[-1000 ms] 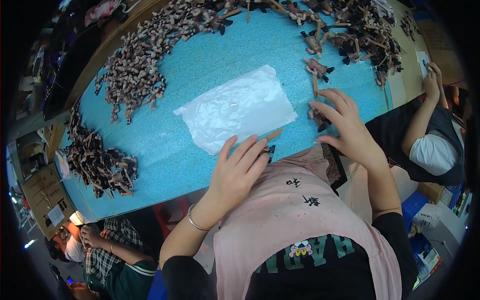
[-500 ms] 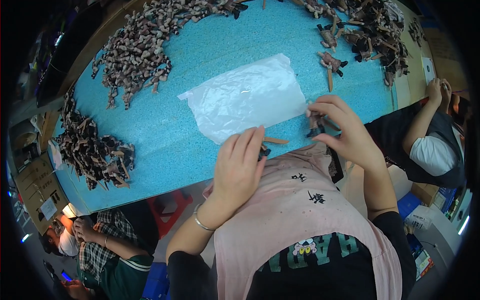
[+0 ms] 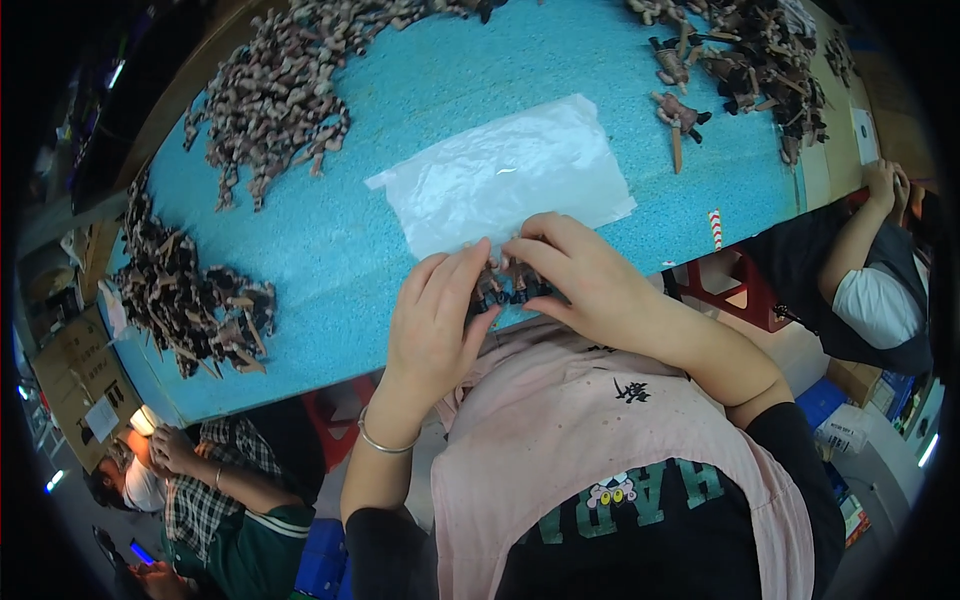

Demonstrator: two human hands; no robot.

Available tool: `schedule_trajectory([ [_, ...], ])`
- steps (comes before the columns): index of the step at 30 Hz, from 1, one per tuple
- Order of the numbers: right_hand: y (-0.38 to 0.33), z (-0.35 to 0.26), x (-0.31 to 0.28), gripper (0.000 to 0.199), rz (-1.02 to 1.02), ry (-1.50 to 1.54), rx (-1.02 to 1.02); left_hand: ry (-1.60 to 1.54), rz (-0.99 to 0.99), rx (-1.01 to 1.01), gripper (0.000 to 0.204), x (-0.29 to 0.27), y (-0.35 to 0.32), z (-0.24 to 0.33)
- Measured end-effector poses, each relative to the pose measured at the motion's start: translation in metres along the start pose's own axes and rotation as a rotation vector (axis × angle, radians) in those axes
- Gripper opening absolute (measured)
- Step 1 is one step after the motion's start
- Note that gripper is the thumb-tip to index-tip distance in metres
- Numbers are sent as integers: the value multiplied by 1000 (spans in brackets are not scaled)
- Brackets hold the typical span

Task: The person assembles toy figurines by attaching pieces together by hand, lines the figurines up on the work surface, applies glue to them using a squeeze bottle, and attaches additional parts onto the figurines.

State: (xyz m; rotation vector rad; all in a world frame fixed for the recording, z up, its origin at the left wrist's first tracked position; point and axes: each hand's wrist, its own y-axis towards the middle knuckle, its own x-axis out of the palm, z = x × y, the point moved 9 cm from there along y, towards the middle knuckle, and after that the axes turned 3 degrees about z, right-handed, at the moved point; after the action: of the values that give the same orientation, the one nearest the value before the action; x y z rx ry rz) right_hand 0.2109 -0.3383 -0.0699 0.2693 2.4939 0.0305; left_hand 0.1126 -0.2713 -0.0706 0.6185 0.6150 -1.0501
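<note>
Near the table's front edge, my left hand (image 3: pixel 435 325) is closed on a small figurine (image 3: pixel 488 290) with dark lower parts. Right beside it, my right hand (image 3: pixel 590 290) grips a second small figurine (image 3: pixel 522 285), also brown and dark. The two figurines are held side by side; whether they touch I cannot tell, and my fingers cover much of both. Just beyond my hands, a crumpled translucent plastic sheet or bag (image 3: pixel 510 175) lies flat on the blue tabletop (image 3: pixel 340 260).
Heaps of figurines cover the table: pale ones (image 3: pixel 275 110) at far left, darker ones (image 3: pixel 190 300) at near left, more (image 3: pixel 765 75) at far right. One loose figurine (image 3: pixel 680 115) lies before the right heap. Co-workers' hands show at right (image 3: pixel 885 188) and lower left (image 3: pixel 172 448).
My right hand has moved left with its figurine and now meets my left hand. The left hand has shifted slightly left and turned. A red-and-white striped mark on the table edge is uncovered.
</note>
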Motion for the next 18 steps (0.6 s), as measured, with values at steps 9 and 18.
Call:
schedule_trajectory([
  [9, -1, 19, -42, 50, 102, -85, -8, 78, -6, 38, 65, -5, 4, 11],
  [18, -17, 94, -134, 32, 458, -644, 212, 64, 9, 139, 42, 5, 76, 42],
])
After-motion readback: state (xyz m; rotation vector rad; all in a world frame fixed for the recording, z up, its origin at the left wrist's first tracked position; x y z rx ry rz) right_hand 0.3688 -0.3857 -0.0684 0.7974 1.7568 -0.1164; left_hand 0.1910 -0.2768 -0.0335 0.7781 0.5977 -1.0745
